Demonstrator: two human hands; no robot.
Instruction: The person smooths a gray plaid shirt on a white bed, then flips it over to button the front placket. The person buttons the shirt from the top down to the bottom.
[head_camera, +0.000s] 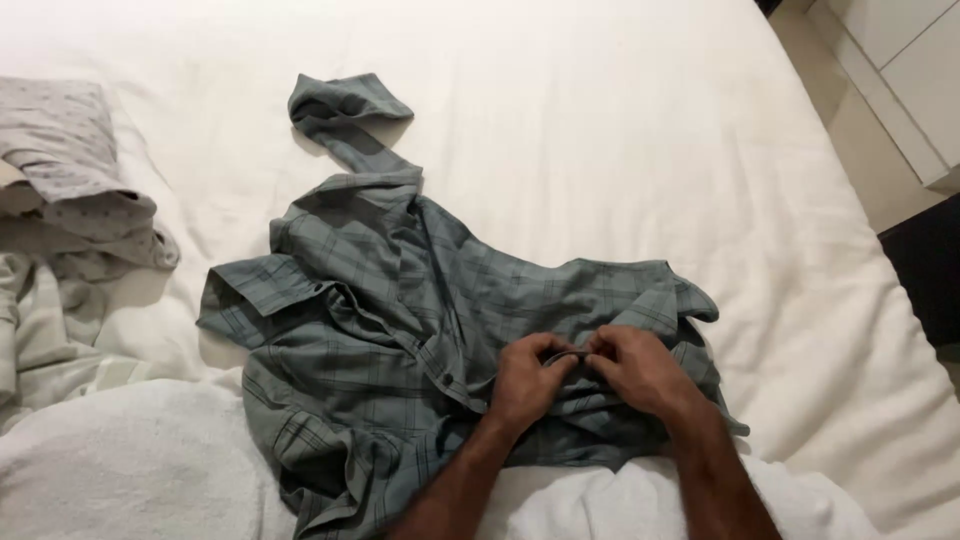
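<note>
A grey-green plaid shirt (400, 300) lies crumpled on a white bed (600, 130), one sleeve stretched toward the far side. My left hand (528, 380) and my right hand (640, 368) meet over the shirt's front edge near its lower right part. Both pinch a strip of the fabric between fingers and thumbs, fingertips almost touching. A dark button shows on the shirt just left of my left hand.
A heap of pale grey and light striped clothes (60, 230) lies at the bed's left edge. A white towel-like cloth (130, 460) covers the near part of the bed. Beige floor and white cabinet fronts (900, 70) lie beyond the right side.
</note>
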